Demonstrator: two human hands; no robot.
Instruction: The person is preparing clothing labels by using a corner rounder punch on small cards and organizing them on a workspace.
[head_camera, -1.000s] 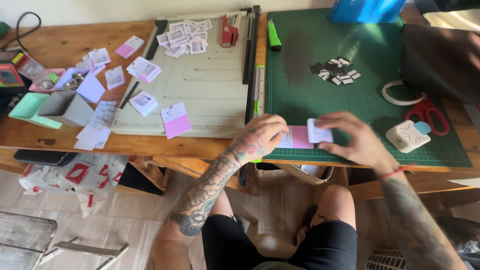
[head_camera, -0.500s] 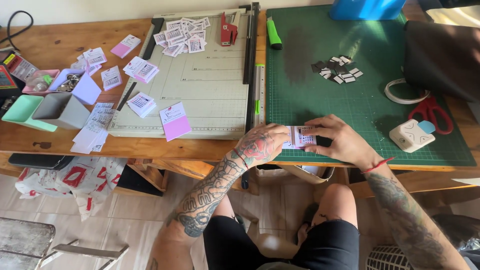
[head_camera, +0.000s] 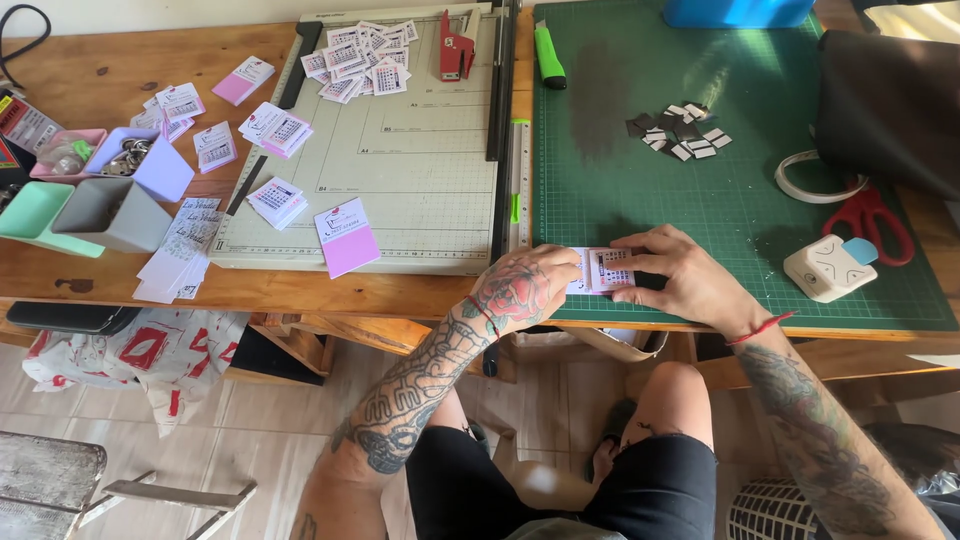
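From where I watch, the left hand (head_camera: 525, 290) and the right hand (head_camera: 680, 275) meet at the near edge of the green cutting mat (head_camera: 740, 200), both pinching a small white printed card (head_camera: 605, 270) with pink beneath it; the left fingers curl closed on its left end, the right thumb and fingers press its right side, and the card lies flat on the mat just inside the table's front edge. Whether it is one card or a thin stack I cannot tell, since the fingers cover most of it. Right of the hands sits a white corner punch with a blue button (head_camera: 828, 265), and beyond it red-handled scissors (head_camera: 875, 215) touch a loop of white tape (head_camera: 810, 185). Further up the mat lies a scatter of small dark and white offcuts (head_camera: 680, 130), a green highlighter (head_camera: 548, 55) near the mat's top left, and a black bag (head_camera: 890, 105) covering the far right corner. Left of the mat stands a grey paper trimmer (head_camera: 400, 160) with a pile of little printed cards (head_camera: 355, 60) at its top, a red stapler (head_camera: 455, 50) beside them, and a pink-and-white card (head_camera: 345, 235) at its near edge. More cards (head_camera: 275, 125) lie on the wooden table (head_camera: 100, 70) by pastel trays (head_camera: 110, 210).
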